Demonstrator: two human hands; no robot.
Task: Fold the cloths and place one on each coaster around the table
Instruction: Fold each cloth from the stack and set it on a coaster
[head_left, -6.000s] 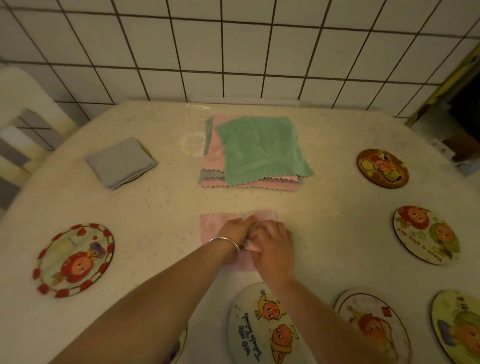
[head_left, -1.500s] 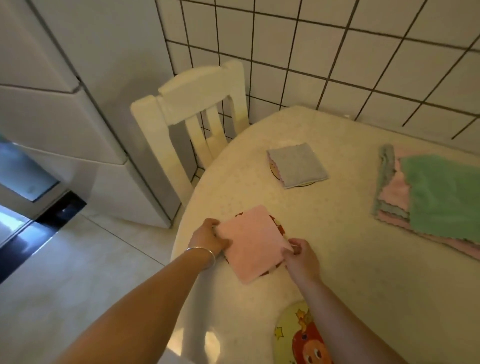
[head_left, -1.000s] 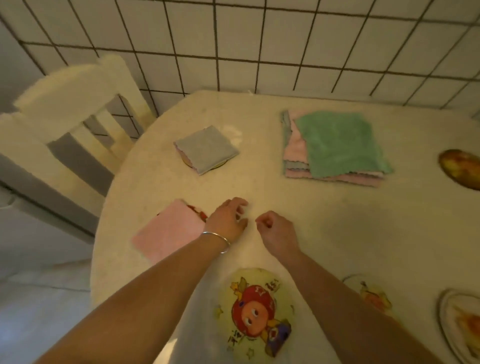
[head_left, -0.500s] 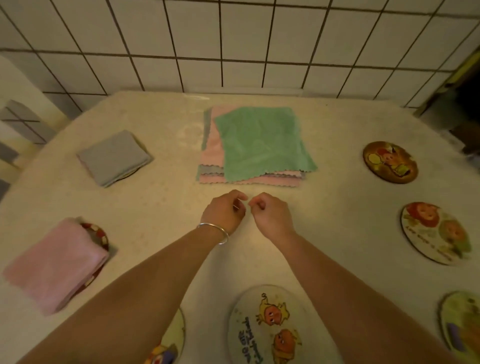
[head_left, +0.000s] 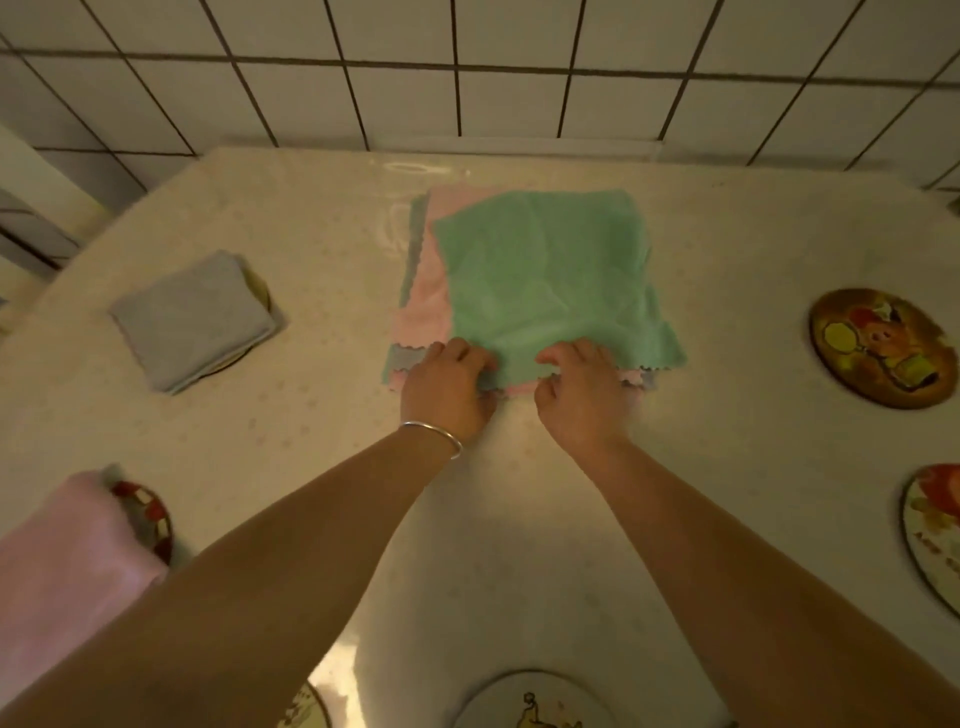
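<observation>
Green cloth (head_left: 545, 280): tops stack, runs toward 12 o'clock from both hands.
Left hand (head_left: 449, 387): fingers pinching near hem.
Right hand (head_left: 582, 395): likewise, equally near.

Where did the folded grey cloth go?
In the head view the folded grey cloth lies on a coaster at the table's far left, left of the cloth stack, beyond the folded pink cloth.
</observation>
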